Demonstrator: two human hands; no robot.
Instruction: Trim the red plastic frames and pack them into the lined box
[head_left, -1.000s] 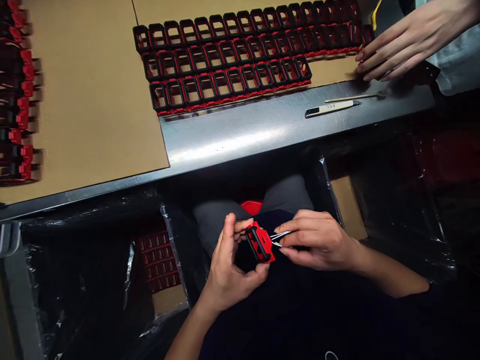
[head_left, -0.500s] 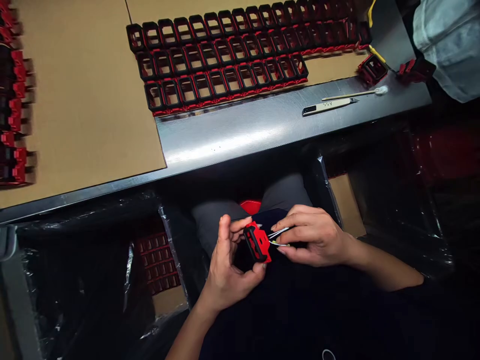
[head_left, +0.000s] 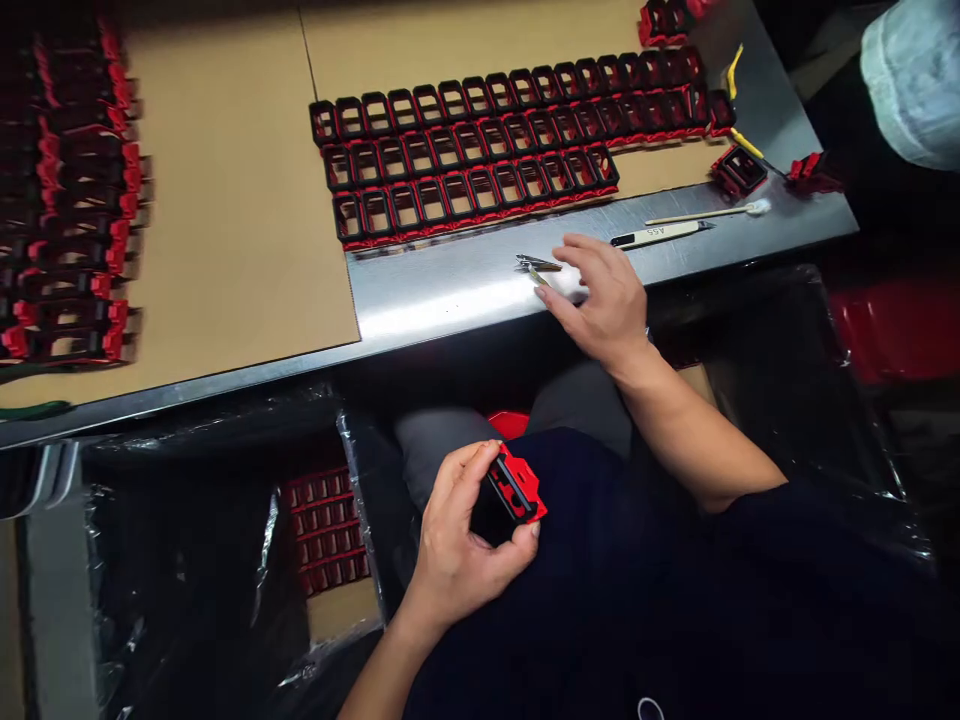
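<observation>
Compared with half a second ago, the right hand [head_left: 609, 305] is up at the metal tabletop [head_left: 427, 290] instead of close beside the red-and-black part [head_left: 521, 478], which sits now at about its seven o'clock. The slim metal tool [head_left: 538, 266] is out of its grip, lying on the tabletop at ten o'clock from the hand. Thumb and fingers stand apart around the tool's near end; blur there makes it hard to tell whether a fingertip touches it. The left hand [head_left: 448, 555] is clamped on the red-and-black part, thumb below and fingers above, holding it tilted in front of the lap. At the right hand's two o'clock lie a white-handled knife [head_left: 660, 235], just beside the fingers, and a cotton swab [head_left: 701, 215]. At twelve from the held part, rows of frames [head_left: 480, 120] stand on cardboard [head_left: 240, 200]; more frames [head_left: 67, 230] are at ten. Another person's sleeve [head_left: 911, 85] is at two.
</observation>
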